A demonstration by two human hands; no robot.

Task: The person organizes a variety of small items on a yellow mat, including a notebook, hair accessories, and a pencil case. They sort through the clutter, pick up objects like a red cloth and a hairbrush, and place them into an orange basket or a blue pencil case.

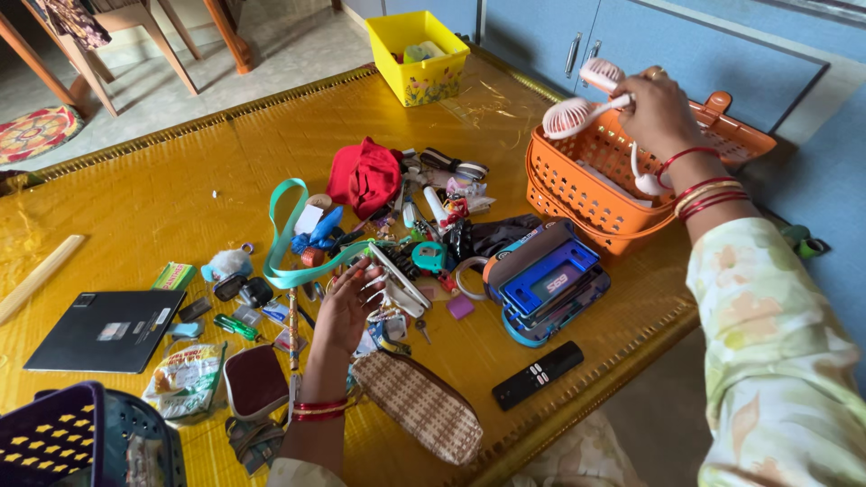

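Orange basket [595, 194] stands right of the clutter, yellow box [424, 63] behind.

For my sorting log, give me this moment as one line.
left hand: grips teal lanyard with keys | right hand: holds white handheld fan over orange basket | yellow mat: cluttered

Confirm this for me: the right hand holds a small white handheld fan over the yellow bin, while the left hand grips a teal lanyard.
Not quite. The head view shows the right hand holding the white handheld fan over the orange basket, not the yellow bin, which sits apart at the far edge of the table. The left hand does hold the teal lanyard.
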